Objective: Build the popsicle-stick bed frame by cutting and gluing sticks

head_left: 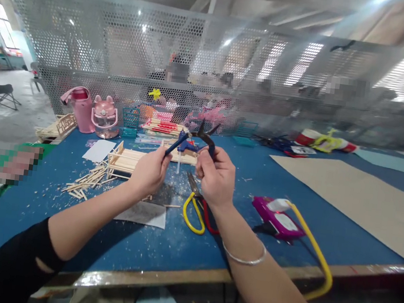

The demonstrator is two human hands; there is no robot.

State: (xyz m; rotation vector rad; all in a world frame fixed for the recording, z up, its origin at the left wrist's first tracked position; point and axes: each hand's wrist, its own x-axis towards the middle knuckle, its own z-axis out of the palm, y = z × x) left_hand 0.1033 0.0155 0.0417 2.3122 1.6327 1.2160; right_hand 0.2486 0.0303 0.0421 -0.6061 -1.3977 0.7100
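Observation:
My left hand [151, 170] is closed around a dark blue handle that slants up and to the right. My right hand [217, 173] grips a dark curved handle with pointed prongs rising above it. The two look like spread handles of one pair of pliers [202, 133], though the joint is hard to make out. Just behind them is a blue glue gun [188, 146], partly hidden. Below my right hand lie scissors [195, 209] with yellow and red handles. A small model of wooden sticks [127, 158] stands behind my left forearm, with loose sticks [88, 180] scattered beside it.
Pink bottles [106, 117] and a blue basket [130, 122] stand at the back left. A purple device [277, 220] with a yellow tube sits right, near a large beige sheet [351, 194]. A perforated metal screen [127, 44] borders the blue table; people are behind it.

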